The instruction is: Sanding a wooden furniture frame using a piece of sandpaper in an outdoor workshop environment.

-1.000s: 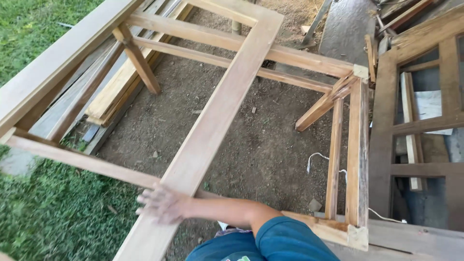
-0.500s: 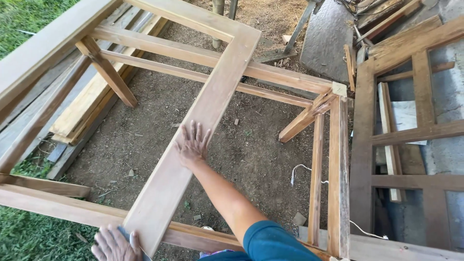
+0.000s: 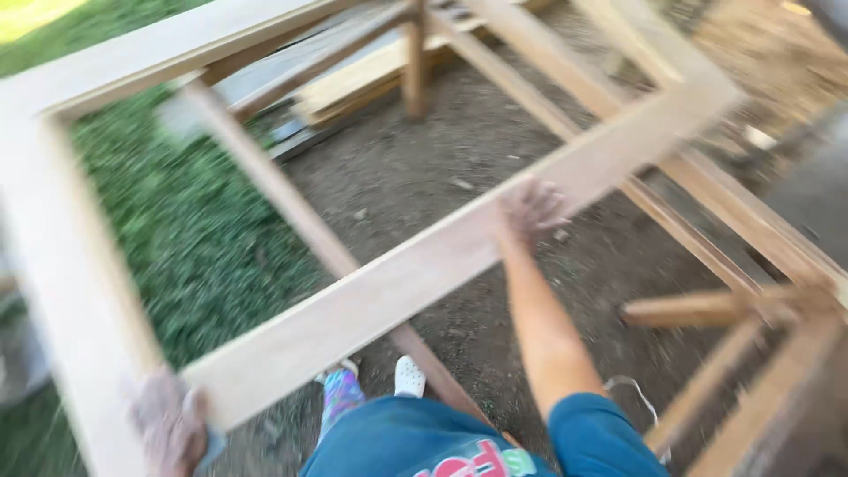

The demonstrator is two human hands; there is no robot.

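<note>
Dirt floor [image 3: 424, 185] at twelve o'clock, grass [image 3: 168, 230] at nine; right hand [image 3: 530, 212] lies open on the wooden frame [image 3: 389, 291], left hand [image 3: 168, 424] grips its corner.

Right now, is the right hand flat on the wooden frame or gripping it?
Flat. The right hand lies open, fingers spread, on the wooden frame; motion blur hides finer detail.

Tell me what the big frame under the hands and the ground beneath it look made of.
Frame: bare, pale wood, seemingly unvarnished; matte tan boards, though blur hides the grain. Ground: loose brown dirt with small bits, beside green grass.
</note>
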